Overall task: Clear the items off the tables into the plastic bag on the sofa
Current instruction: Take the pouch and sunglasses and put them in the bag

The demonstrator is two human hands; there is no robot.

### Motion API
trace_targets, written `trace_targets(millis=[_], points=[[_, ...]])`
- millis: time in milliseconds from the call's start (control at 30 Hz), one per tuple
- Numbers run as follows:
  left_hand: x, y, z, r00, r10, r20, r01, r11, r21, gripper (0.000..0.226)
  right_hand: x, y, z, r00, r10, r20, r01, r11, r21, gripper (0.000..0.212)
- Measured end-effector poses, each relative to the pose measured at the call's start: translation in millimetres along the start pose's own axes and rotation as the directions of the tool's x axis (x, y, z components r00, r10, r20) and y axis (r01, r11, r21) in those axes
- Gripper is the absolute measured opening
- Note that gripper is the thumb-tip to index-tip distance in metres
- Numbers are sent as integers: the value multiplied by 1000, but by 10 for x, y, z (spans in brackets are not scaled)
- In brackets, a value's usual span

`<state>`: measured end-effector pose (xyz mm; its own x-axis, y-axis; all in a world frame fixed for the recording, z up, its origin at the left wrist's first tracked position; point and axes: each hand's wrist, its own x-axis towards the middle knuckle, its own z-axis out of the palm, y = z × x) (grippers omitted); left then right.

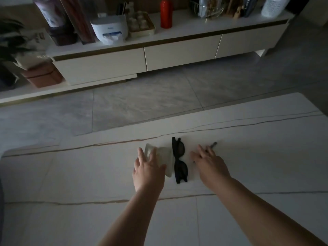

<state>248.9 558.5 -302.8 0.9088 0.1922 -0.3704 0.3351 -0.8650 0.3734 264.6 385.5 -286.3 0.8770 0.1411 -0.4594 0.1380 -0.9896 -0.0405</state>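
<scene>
1. A flat, pale packet (162,157) lies on the white table (71,174), a little right of the picture's centre and toward its lower half. Its left part is covered by the left hand.
2. Just beside the packet at its 3 o'clock lie folded black sunglasses (179,161), their length running from 12 to 6 o'clock; the packet's right edge meets or slips slightly under the frame.
3. At 3 o'clock of the sunglasses, a thin dark pen-like stick (213,145) lies on the table, its far tip showing at about 1 o'clock of the right hand; the rest is hidden beneath the fingers.
4. The left hand (148,170) lies palm down on the packet, fingers straight and slightly spread, gripping nothing.
5. The right hand (210,163) reaches palm down over the stick, fingers extended and spread; whether they touch it, I cannot tell.
6. Beyond the table at 12 o'clock is grey tiled floor (142,103), then a long low white cabinet (177,54).
7. On the cabinet stand a red bottle (166,13), a white tissue dispenser (111,29) at its 9 o'clock, and a tray of small cups (140,22) between them.
</scene>
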Motion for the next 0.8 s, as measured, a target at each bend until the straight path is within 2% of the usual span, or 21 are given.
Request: trace_targets(millis=[67,167,233,333,467,533,633,733,800], points=[[41,19,26,1000,1,-4,-1,1000,8,66,17,22,83,997,22,-77,-24,1000,-19,58],[71,53,54,1000,-4,-8,5,1000,25,63,31,61,219,962,0,-273,-15,998,-53,37],[70,87,56,1000,-1,-31,2,999,45,61,59,88,258,960,-11,-280,-19,994,-106,34],[55,112,53,1000,-5,-25,7,999,48,68,44,98,177,955,-23,-296,-12,993,-116,44],[24,57,45,998,-60,9,60,998,1,87,10,106,109,980,-18,-199,-8,992,-125,29],[-9,25,25,994,-102,28,103,994,-42,94,-7,70,43,975,33,-218,-45,998,-50,21],[-52,-46,-11,989,-139,42,142,987,-77,104,44,-47,-69,954,136,-268,-88,979,184,17],[-82,-118,-36,988,-151,40,155,983,-102,112,154,-225,-89,953,210,-221,-123,928,350,20],[-100,-167,-42,989,-147,32,150,980,-129,113,237,-384,-27,966,193,-174,-119,923,365,25]])
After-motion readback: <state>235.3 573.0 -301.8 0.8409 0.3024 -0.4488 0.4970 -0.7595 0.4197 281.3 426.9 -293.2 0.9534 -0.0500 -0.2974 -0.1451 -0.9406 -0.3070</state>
